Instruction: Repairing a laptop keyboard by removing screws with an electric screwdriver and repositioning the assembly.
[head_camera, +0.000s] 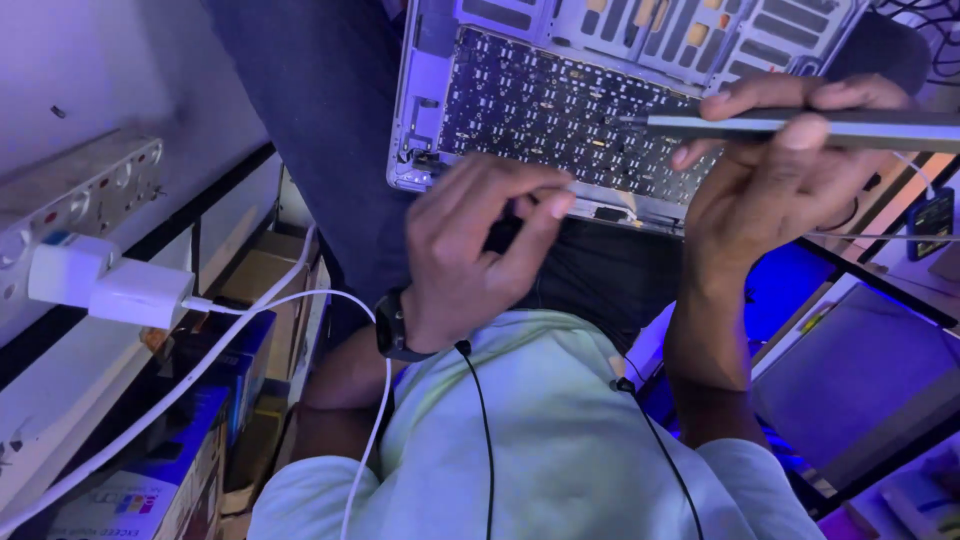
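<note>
An opened silver laptop case (540, 110) lies on my lap, its inside up, showing the back of the keyboard and metal shields. My left hand (480, 250), with a dark watch on the wrist, hovers at the case's near edge. Its fingers are pinched on what looks like a small dark tool, mostly hidden by them. My right hand (770, 190) holds a thin flat grey panel (840, 128) edge-on above the right side of the case.
A white power strip (80, 190) with a white charger (110, 285) and cable sits on the left ledge. Cardboard boxes (200, 440) stand below it. Black earphone wires run down my light shirt (560, 440). Blue-lit shelves are at right.
</note>
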